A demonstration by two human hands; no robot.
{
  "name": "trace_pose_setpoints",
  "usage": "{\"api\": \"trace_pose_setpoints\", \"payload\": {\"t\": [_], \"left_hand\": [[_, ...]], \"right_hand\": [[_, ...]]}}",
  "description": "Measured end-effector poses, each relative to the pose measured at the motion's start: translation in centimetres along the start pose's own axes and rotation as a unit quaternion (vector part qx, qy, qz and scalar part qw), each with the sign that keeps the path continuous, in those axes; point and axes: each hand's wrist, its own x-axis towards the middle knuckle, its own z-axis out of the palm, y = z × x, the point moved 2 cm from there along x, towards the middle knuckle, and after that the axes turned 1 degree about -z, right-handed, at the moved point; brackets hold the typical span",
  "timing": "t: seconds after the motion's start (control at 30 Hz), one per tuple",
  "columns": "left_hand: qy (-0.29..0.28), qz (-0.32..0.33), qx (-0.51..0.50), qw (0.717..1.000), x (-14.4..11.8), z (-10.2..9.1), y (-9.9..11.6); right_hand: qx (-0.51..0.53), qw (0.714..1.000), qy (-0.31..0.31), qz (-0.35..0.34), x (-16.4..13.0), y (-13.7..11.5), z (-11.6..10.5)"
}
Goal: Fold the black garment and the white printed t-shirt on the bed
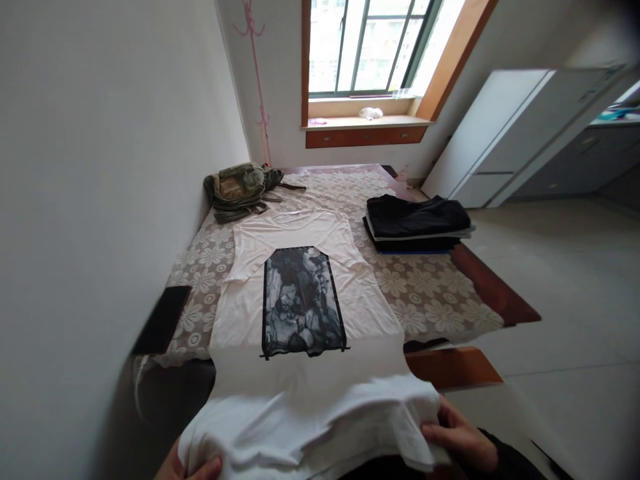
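A: Where's the shirt relative to the hands?
B: One white T-shirt (pixel 373 310), straight ahead, dark print (pixel 303 300) up. Long axis runs away from the person: collar far, hem near. Upper body flat on the worktop (pixel 500 293), lower part past the near edge, held up.

A: Which hand is nearer?
B: Neither, both touch it. Left hand (pixel 193 469) at the hem's left end, right hand (pixel 460 433) at its right end. Hem spans crosswise between them.

A: Grip state?
B: Right: closed, thumb on top, fabric pinched. Left: thumb over the bunched hem, closed on it too; partly cropped by the frame, so can't tell how the other fingers sit.

A: Count the rest.
B: One floral cloth (pixel 417 313) under the shirt. One backpack (pixel 240 187), far left. One folded stack (pixel 417 220), right of the shirt, apart from it, on the right hand's side. Several dark and light layers; exact number not readable. One flat black object (pixel 163 320) at the left edge.

A: Anything else in the hands?
B: Nothing visible. Just shirt.
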Motion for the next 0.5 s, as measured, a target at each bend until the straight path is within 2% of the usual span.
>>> {"api": "trace_pose_setpoints", "payload": {"t": [0.07, 0.13, 0.2, 0.27, 0.33, 0.4, 0.5], "left_hand": [[-0.013, -0.006, -0.025, 1.000, -0.1, -0.6, 2.8], [-0.026, -0.015, -0.034, 0.999, -0.1, -0.3, 5.5], [-0.012, -0.013, -0.039, 0.999, 0.0, 0.3, 7.7], [0.028, 0.008, -0.055, 0.998, 0.1, 0.8, 9.3], [0.056, 0.048, -0.096, 0.993, 0.0, 1.0, 10.2], [0.058, 0.080, -0.138, 0.986, -0.1, 0.9, 10.3], [0.061, 0.121, -0.174, 0.975, 0.3, -0.3, 9.7]], "right_hand": [[-0.011, 0.999, 0.021, -0.022, -0.2, -2.8, 0.5], [-0.015, 0.999, 0.024, -0.035, 0.0, -5.5, 1.3], [0.011, 0.997, 0.054, -0.052, 0.1, -7.8, 1.7], [0.065, 0.987, 0.122, -0.085, 0.0, -9.6, 1.3], [0.113, 0.968, 0.185, -0.124, -0.2, -10.9, 0.4], [0.140, 0.950, 0.225, -0.164, -0.2, -11.7, -0.5], [0.155, 0.934, 0.241, -0.215, 0.3, -12.8, -1.2]]}}
